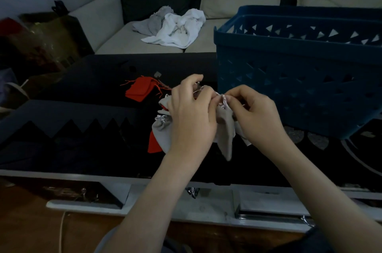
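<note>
Grey pouch [226, 134] hung between both hands on my feed, its mouth gathered at the top and its body dangling below the fingers, above the dark table top [82, 87]. I saw the left hand [192, 116] curled over the left side of the mouth, its fingers pinching the fabric. The right hand [254, 114] pinched the silvery drawstring [223, 100] at the mouth's right edge. Both grasps looked clenched tight. Just left of the grip, partly under the left hand, lay a second grey pouch [162, 130] with a red piece [154, 145] poking out beneath it. Beyond the grip and to its left sat a small stack of red pouches [140, 90]. Right of the grip, close to the right hand, stood a blue basket [289, 79]. Far beyond it, white cloths [177, 27] lay on a sofa [128, 43].
</note>
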`<state>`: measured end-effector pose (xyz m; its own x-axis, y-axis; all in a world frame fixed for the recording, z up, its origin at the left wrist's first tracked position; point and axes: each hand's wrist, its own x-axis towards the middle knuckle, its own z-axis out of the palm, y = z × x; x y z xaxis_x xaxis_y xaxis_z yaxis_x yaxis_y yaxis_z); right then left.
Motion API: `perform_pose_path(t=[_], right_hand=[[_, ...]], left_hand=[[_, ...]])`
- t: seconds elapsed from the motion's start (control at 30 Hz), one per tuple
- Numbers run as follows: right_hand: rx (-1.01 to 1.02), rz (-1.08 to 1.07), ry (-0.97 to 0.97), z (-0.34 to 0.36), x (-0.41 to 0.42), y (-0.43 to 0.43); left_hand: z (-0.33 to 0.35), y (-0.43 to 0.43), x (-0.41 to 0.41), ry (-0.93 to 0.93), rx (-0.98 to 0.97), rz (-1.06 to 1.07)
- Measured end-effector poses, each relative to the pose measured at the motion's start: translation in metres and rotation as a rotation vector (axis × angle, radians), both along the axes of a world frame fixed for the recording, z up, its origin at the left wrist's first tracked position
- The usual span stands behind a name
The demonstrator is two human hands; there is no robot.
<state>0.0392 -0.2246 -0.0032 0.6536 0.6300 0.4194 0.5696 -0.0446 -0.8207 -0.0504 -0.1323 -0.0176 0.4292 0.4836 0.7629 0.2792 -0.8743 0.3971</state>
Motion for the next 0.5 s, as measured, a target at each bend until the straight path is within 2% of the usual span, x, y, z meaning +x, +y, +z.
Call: perform_pose_path(t=[0.13, 0.23, 0.33, 0.4, 0.5], right_hand=[[-0.074, -0.143, -0.050, -0.005, 0.017, 0.003], [-0.077, -0.155, -0.041, -0.008, 0.020, 0.005], [-0.039, -0.163, -0.039, -0.007, 0.019, 0.006], [-0.002, -0.176, -0.069, 0.000, 0.019, 0.011], [0.033, -0.157, -0.131, 0.013, 0.020, 0.030]], left_hand=[[-0.004, 0.003, -0.001, 0.011, -0.108, -0.079], [-0.003, 0.005, -0.001, 0.022, -0.214, -0.146], [0.002, 0.011, -0.003, 0.104, -0.399, -0.201], [0.006, 0.017, 0.001, 0.111, -0.562, -0.224], [0.016, 0.035, 0.014, -0.015, -1.031, -0.309]])
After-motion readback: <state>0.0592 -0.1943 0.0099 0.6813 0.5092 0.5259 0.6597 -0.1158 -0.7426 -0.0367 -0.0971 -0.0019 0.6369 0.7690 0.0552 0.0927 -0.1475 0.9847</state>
